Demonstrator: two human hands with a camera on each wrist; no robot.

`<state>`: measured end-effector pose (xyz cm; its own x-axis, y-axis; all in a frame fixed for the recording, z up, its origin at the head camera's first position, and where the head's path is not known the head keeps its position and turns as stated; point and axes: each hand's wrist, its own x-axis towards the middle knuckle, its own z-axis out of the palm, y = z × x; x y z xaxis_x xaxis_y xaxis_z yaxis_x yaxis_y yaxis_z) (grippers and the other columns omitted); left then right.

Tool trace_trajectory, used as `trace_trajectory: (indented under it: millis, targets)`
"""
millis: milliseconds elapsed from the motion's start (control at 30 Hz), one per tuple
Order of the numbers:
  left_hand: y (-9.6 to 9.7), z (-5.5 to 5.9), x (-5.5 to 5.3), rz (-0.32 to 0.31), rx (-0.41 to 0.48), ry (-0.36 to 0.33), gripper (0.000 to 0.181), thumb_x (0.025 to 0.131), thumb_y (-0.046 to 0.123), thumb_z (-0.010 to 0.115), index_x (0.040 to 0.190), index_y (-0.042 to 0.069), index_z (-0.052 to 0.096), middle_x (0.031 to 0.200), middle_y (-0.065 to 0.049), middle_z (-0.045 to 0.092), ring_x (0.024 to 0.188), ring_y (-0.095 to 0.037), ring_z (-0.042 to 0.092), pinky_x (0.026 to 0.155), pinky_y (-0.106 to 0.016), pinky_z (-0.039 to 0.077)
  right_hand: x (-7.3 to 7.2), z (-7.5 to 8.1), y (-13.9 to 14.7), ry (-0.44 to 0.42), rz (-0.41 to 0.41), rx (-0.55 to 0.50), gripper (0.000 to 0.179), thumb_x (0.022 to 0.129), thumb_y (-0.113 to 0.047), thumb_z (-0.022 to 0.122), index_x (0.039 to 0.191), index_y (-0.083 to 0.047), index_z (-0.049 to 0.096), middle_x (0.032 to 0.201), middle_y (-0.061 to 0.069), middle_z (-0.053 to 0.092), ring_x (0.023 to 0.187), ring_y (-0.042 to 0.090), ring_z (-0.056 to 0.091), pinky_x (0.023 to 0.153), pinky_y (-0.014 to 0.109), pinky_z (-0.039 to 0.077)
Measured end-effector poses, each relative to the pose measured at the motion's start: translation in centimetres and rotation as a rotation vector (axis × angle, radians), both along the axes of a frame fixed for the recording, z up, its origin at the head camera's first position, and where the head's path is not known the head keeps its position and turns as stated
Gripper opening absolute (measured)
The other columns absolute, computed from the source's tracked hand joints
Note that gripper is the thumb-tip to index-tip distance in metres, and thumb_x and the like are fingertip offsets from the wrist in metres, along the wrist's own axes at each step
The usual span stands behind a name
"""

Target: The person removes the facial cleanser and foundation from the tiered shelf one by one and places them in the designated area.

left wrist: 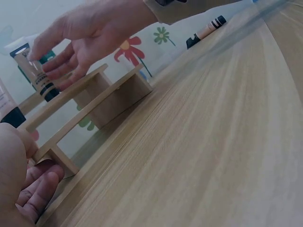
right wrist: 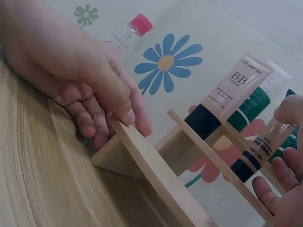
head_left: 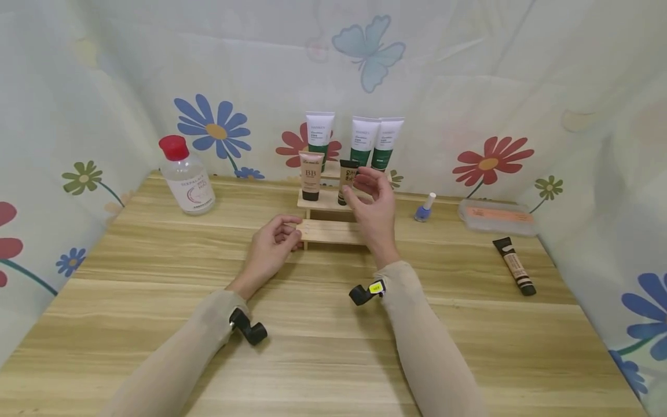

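From where I stand, everything gathers around the wooden rack [head_left: 333, 230], a little set of steps on the counter [head_left: 312, 353]. The person's left hand [head_left: 268, 246] pinches the left end of the rack's lowest step, thumb on top and the other fingers curled at its edge. At the rack's middle step, the right hand [head_left: 378, 217] is at the small beige tube [head_left: 347, 175], which stands upright on its dark cap. The thumb lies against the tube and the other fingers bend loosely near it; I cannot tell whether they pinch it.

On the same step of the rack, to the left, stands the pink tube [head_left: 311, 174]. Three white-and-green tubes [head_left: 363, 139] stand on the rack's top step, behind these two. Left of the rack is a bottle with a red cap [head_left: 190, 185]; right of it are the nail polish [head_left: 424, 212], a plastic case [head_left: 497, 217] and, nearer the person, a dark tube lying down [head_left: 515, 267].

What worries me is how narrow those caps look. A careless thumb could tip the small tube off the rack's middle step, a stray knuckle could catch the tubes behind, and if the left hand jerks the lowest step, the whole row could topple
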<state>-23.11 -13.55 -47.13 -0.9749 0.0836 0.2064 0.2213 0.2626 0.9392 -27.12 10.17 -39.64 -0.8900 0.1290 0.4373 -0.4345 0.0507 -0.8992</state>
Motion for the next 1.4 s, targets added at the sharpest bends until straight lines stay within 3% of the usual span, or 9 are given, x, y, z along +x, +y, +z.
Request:
trace_trajectory:
  millis: [767, 900, 1133, 1400]
  targets:
    - [-0.1, 0.2, 0.1, 0.005, -0.010, 0.005, 0.026, 0.112, 0.017, 0.069, 0.137, 0.012, 0.072, 0.107, -0.015, 0.078, 0.090, -0.031, 0.076, 0.078, -0.027, 0.064, -0.6, 0.0, -0.9, -0.007, -0.035, 0.061, 0.042, 0.100, -0.002, 0.082, 0.138, -0.005, 0.064, 0.130, 0.013, 0.070, 0.116, 0.025, 0.070, 0.097, 0.044, 0.062]
    - [-0.1, 0.3, 0.2, 0.002, -0.008, 0.004, 0.026, 0.113, 0.018, 0.069, 0.138, 0.012, 0.072, 0.108, -0.015, 0.078, 0.091, -0.032, 0.076, 0.078, -0.028, 0.065, -0.3, 0.5, -0.5, 0.012, -0.038, 0.054, 0.040, 0.101, -0.003, 0.080, 0.138, -0.005, 0.064, 0.130, 0.013, 0.068, 0.116, 0.025, 0.069, 0.097, 0.045, 0.060]
    - [0.0, 0.4, 0.3, 0.002, 0.000, -0.006, 0.026, 0.113, 0.017, 0.068, 0.138, 0.012, 0.072, 0.109, -0.015, 0.077, 0.091, -0.031, 0.076, 0.078, -0.028, 0.065, 0.4, 2.0, 1.2, 0.035, -0.053, 0.029, 0.039, 0.102, -0.002, 0.076, 0.139, -0.004, 0.063, 0.129, 0.011, 0.067, 0.114, 0.022, 0.066, 0.092, 0.033, 0.059]
    - [0.1, 0.4, 0.3, 0.002, 0.002, -0.005, 0.026, 0.113, 0.017, 0.069, 0.138, 0.013, 0.072, 0.108, -0.015, 0.077, 0.091, -0.031, 0.076, 0.078, -0.028, 0.065, 1.1, 3.6, 4.6, 0.099, -0.136, 0.030, 0.038, 0.100, 0.000, 0.075, 0.136, -0.007, 0.068, 0.121, 0.004, 0.067, 0.110, 0.020, 0.067, 0.087, 0.034, 0.057]
